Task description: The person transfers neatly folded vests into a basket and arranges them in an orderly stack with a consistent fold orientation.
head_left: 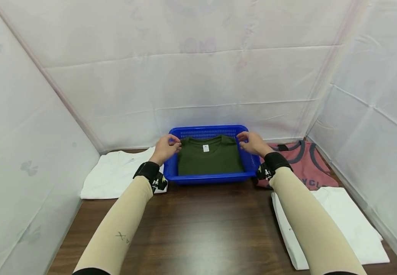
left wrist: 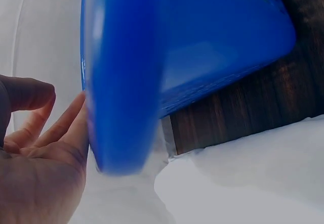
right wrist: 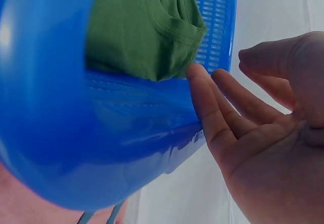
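Observation:
A folded dark green T-shirt [head_left: 209, 160] with a white neck label [head_left: 205, 148] lies in a blue plastic basket [head_left: 212, 178], collar toward the far side. My left hand [head_left: 165, 149] is over the basket's left rim, fingers loosely bent near the shirt's left shoulder. In the left wrist view, nothing shows between that thumb and fingers. Over the opposite rim is my right hand [head_left: 252, 143], its thumb apart from the fingers and holding nothing. The right wrist view has its fingertips close to the shirt's shoulder; whether they touch it, I cannot tell.
White folded cloth [head_left: 110, 175] lies left of the basket. On the right are a pinkish-red shirt [head_left: 308, 168] with grey trim and, nearer, folded white clothing [head_left: 346, 225]. White sheeting [head_left: 198, 76] walls the brown wooden table [head_left: 198, 225] at the back and sides.

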Action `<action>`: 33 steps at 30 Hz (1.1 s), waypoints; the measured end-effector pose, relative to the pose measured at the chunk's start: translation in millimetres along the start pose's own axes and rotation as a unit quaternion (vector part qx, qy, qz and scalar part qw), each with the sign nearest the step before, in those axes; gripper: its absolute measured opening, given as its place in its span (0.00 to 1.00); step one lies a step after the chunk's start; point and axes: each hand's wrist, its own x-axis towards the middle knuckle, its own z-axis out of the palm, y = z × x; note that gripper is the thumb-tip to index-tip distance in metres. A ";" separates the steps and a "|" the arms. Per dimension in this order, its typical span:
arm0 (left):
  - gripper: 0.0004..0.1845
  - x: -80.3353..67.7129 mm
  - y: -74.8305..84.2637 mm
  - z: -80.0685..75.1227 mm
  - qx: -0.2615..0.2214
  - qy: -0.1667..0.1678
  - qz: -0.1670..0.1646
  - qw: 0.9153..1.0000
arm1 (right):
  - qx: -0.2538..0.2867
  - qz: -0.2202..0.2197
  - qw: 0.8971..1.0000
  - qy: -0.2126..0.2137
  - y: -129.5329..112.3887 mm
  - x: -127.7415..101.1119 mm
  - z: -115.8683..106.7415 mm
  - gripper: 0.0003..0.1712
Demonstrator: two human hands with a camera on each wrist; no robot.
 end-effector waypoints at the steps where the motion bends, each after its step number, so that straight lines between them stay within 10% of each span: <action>1: 0.08 0.2 -0.8 0.7 -0.002 -0.002 -0.001 1.000 | -0.004 0.001 1.000 -0.001 0.4 -0.4 -0.1 0.23; 15: 0.23 -0.1 -5.6 -0.2 -0.014 -0.010 0.027 0.999 | 0.010 -0.017 1.000 0.008 6.9 -5.3 -2.1 0.24; 33: 0.26 -17.8 -26.2 -27.6 -0.069 0.062 0.088 0.992 | 0.002 -0.090 0.981 0.173 61.9 -47.4 -19.2 0.21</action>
